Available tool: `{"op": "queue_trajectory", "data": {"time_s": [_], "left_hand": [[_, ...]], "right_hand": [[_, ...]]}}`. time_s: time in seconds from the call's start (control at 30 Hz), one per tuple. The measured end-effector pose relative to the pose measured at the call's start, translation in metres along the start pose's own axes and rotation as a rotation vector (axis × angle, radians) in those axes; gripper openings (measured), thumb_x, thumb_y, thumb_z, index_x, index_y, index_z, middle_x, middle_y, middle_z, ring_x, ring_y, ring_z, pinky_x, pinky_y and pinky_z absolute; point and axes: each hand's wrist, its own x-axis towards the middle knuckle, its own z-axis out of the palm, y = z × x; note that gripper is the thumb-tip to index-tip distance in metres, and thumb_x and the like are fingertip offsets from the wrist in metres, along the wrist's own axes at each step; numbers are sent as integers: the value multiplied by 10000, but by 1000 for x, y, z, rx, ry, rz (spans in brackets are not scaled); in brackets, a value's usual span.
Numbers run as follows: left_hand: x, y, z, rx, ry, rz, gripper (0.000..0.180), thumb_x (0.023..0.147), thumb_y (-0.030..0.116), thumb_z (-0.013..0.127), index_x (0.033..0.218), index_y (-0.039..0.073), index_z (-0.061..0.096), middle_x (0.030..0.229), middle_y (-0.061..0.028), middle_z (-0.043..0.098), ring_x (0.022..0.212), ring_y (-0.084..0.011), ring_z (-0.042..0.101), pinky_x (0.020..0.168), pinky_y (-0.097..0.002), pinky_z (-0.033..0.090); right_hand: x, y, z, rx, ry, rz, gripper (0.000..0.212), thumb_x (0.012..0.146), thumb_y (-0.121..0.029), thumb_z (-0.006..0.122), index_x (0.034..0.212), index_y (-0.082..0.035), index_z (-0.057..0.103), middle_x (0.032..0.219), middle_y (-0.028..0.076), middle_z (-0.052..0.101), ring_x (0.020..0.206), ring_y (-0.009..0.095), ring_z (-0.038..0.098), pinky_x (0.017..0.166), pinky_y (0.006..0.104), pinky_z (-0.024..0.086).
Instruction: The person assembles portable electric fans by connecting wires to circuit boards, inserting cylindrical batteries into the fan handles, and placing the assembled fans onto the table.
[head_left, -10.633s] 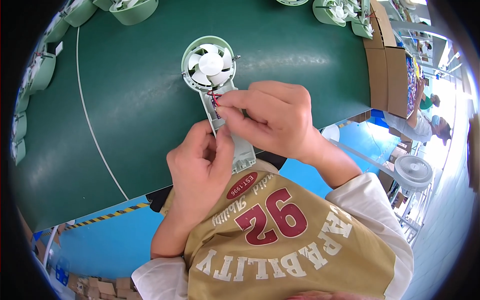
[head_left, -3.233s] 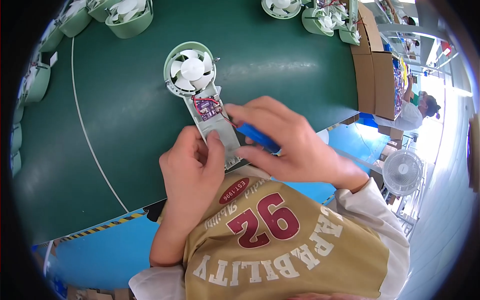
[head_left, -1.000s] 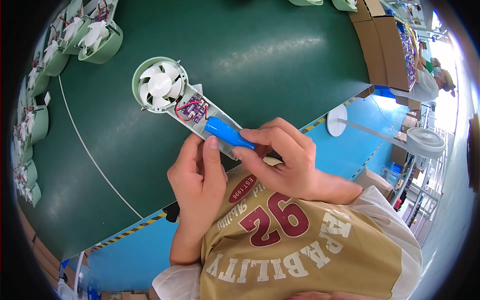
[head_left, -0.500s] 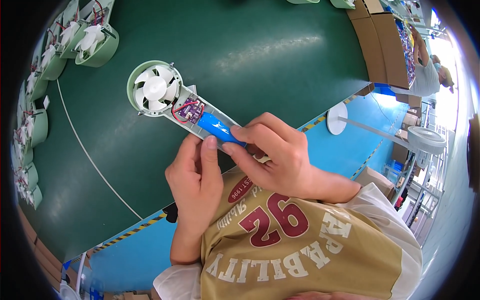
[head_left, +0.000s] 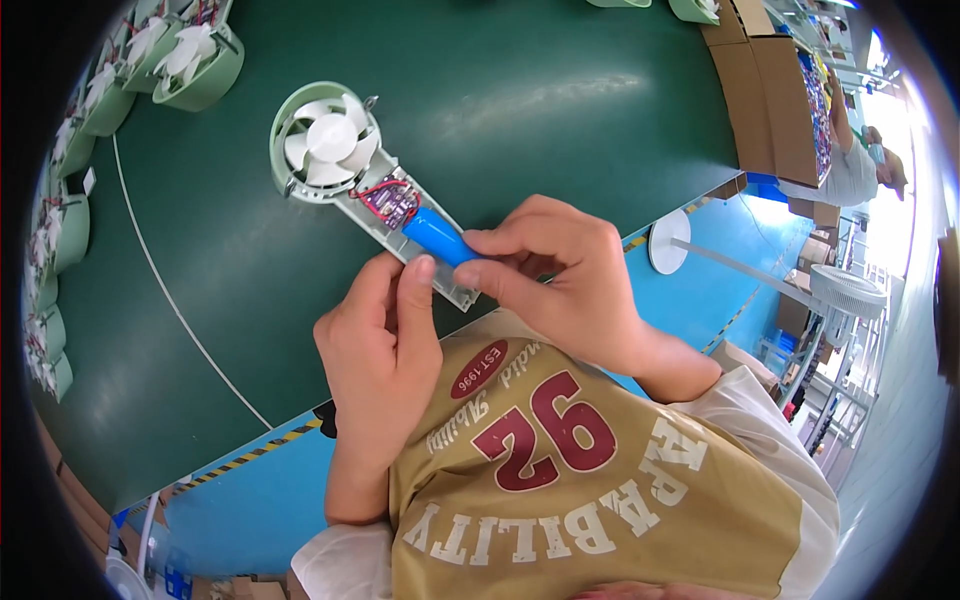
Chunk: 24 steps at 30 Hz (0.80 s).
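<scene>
A small handheld fan point(head_left: 328, 138) lies tilted over the bench, its pale green round housing up and to the left, its open handle trough point(head_left: 462, 295) pointing toward me. Inside the handle sit a purple circuit board point(head_left: 391, 200) with red and dark wires and a blue cylindrical battery point(head_left: 437, 236). My left hand point(head_left: 385, 345) grips the handle's side, thumb on its edge, fingers partly hidden beneath. My right hand point(head_left: 560, 275) pinches the battery's near end between thumb and forefinger. That end is raised from the trough; the other end stays beside the board.
Several similar fan bodies point(head_left: 200, 65) line the bench's left edge. A cardboard box point(head_left: 775, 100) with many small parts stands at the far right, a co-worker point(head_left: 860, 165) beyond it. A white standing fan point(head_left: 845, 290) is right of the green bench point(head_left: 560, 130), over blue floor.
The fan has shifted slightly up and to the right and turned a little steeper. The battery's near end has lifted sideways out of the handle, in my right fingers.
</scene>
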Motion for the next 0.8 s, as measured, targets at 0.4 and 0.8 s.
{"op": "queue_trajectory", "data": {"time_s": [0.4,0.8], "left_hand": [[2,7,-5,-37,-55,-73,258,1000,128,588,785,-10,556,632,-119,658,521,-206,654,498,-310,482],[3,-8,1,29,11,87,281,975,70,604,735,1,476,537,-124,498,417,-238,465,434,-354,355]], "right_hand": [[2,-2,3,133,-69,180,182,808,52,792,981,29,743,906,46,624,715,81,657,602,212,505],[-2,5,13,288,-11,206,147,815,56,788,933,42,701,872,52,653,689,83,664,579,200,518]]}}
